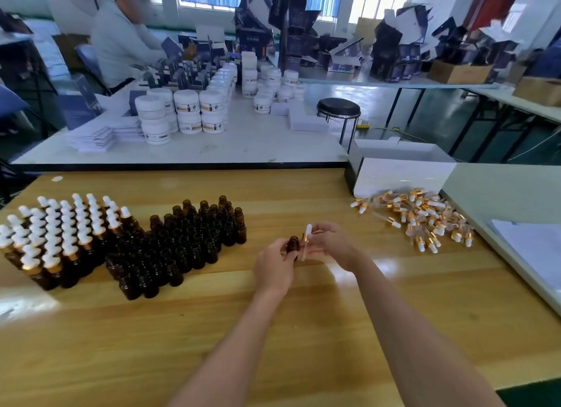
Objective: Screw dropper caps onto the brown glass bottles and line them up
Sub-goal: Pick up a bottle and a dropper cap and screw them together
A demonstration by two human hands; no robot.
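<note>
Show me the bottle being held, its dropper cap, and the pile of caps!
bottle (293,245): head view, glass body.
dropper cap (308,228): head view, white bulb.
pile of caps (425,217): head view, heap's middle.

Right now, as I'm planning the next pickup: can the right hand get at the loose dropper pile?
Probably yes: bare table lies between the right hand and the dropper pile, nothing blocking. But it holds a dropper cap, so that goes first.
</note>
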